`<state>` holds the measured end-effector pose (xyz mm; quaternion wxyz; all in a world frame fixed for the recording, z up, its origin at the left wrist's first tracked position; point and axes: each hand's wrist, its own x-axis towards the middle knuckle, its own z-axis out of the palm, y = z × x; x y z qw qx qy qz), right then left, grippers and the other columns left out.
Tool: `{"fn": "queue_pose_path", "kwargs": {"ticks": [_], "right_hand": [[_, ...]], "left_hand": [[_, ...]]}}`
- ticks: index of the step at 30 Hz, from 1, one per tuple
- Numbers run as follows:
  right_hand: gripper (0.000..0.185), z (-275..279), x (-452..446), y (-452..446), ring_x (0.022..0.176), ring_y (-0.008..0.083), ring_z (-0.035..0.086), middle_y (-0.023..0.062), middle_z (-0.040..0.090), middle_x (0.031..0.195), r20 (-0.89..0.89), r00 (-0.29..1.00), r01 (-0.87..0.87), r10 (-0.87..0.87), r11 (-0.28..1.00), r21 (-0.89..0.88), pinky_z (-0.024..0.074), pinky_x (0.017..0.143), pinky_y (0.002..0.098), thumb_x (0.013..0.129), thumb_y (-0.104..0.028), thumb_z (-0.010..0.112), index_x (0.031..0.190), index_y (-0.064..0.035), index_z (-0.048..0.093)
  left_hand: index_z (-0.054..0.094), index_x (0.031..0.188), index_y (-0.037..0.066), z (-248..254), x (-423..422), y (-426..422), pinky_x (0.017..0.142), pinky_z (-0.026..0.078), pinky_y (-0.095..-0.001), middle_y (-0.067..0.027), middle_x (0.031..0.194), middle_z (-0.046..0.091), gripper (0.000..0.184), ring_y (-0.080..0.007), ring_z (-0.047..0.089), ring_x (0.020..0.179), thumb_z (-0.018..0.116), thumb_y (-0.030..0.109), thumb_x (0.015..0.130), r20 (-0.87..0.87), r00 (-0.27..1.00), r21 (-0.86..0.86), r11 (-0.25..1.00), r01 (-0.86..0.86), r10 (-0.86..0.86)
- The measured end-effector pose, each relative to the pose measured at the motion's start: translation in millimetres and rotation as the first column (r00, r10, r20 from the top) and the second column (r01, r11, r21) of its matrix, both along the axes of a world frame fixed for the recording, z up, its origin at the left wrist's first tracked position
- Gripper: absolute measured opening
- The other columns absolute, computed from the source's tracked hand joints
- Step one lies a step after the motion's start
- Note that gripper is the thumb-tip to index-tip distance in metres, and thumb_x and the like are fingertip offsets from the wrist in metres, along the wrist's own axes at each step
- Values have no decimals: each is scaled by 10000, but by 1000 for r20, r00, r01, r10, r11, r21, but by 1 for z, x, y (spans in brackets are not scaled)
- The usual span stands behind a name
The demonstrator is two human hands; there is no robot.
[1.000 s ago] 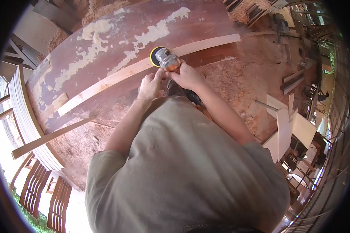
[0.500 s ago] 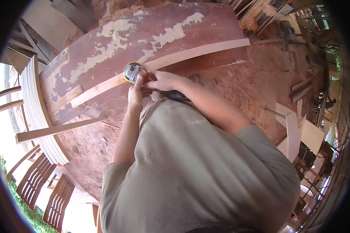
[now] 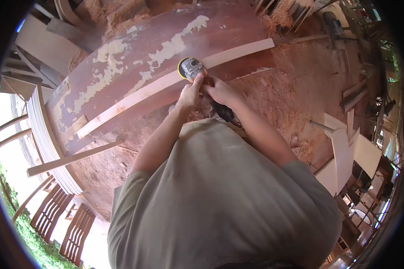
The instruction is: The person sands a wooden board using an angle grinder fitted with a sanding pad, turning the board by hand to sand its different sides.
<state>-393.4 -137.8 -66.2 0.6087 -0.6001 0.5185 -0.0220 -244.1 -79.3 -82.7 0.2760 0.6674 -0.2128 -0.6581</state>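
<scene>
An angle grinder (image 3: pixel 193 67) with a grey metal head and a yellow-edged disc rests over a long pale wooden strip (image 3: pixel 139 97). My left hand (image 3: pixel 191 93) is closed on the tool near its head, thumb on top. Around its body, just behind, my right hand (image 3: pixel 221 92) is wrapped. The dark rear of the grinder (image 3: pixel 224 111) sticks out below my right wrist, towards my shirt. Slightly curved, the strip lies across a reddish-brown board (image 3: pixel 229 27) with pale patches. The disc's contact face is hidden.
Stacked pale curved strips (image 3: pixel 54 139) stand at the left, with a loose wooden bar (image 3: pixel 76 158) across them. Slatted chair backs (image 3: pixel 52 210) are at lower left. Shavings (image 3: pixel 287 89) cover the ground to the right. Cut boards (image 3: pixel 341 157) lean at the right.
Both hands and the grinder have moved right along the pale strip. The view has shifted slightly, and more of the grinder's dark rear shows now.
</scene>
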Motion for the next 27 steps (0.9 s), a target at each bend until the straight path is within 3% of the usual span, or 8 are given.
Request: {"fn": "queue_pose_path", "kwargs": {"ticks": [6,9,10,12,18,20,21,27], "right_hand": [[692,26,-53,-43,1162,313,599,200,632,1229,-22,999,25,-24,999,41,436,986,377,852,-541,638,1266,8,564],[642,-18,-85,-58,1075,256,623,153,651,1181,-42,995,85,-86,996,-11,454,939,367,880,-508,619,1290,-17,561],[659,21,-90,-67,1107,278,620,174,641,1207,-173,984,34,-47,996,-77,451,949,378,884,-535,597,1306,-30,558],[667,14,-110,-81,1114,283,618,180,640,1209,-169,985,23,-30,999,-43,450,951,380,886,-543,587,1306,-26,557],[689,-13,-152,-114,1081,272,634,168,669,1146,5,992,125,-125,992,24,447,944,370,840,-571,616,1252,-19,596],[547,8,-159,-124,1007,187,606,131,661,1116,72,987,139,-142,989,56,468,877,328,911,-421,618,1250,7,578],[547,11,-165,-128,1007,187,606,131,661,1116,68,987,142,-146,988,58,468,877,328,911,-421,618,1250,7,578],[576,9,-201,-153,985,198,629,123,682,1055,-113,973,199,-202,979,-30,467,876,339,870,-454,648,1218,3,602]], "left_hand": [[619,1195,6,5,-52,-47,769,488,-382,-106,1027,654,876,-219,630,880,391,784,864,21,998,-20,998,52,-51],[621,1177,5,2,-80,-72,755,489,-383,-107,1030,654,877,-221,629,883,386,788,862,28,998,-4,999,52,-52],[621,1174,5,-2,-89,-80,741,487,-378,-110,1027,654,874,-220,626,881,386,788,862,31,997,-15,997,78,-77],[616,1188,8,-8,-105,-97,731,480,-365,-120,1022,656,877,-228,620,884,393,790,858,74,987,-22,990,142,-140],[633,1183,19,5,-145,-134,737,481,-359,-128,1032,661,860,-227,619,903,389,781,868,44,990,-41,990,138,-136],[635,1184,30,7,-156,-144,728,480,-353,-127,1036,662,841,-219,617,900,389,773,875,31,988,-58,987,152,-150],[635,1189,41,4,-161,-150,721,479,-346,-123,1022,663,824,-212,616,880,395,766,878,15,986,-52,985,164,-163],[656,1154,60,-27,-201,-190,697,474,-332,-87,938,656,735,-193,601,774,427,712,903,-54,987,-177,975,138,-149]]}}
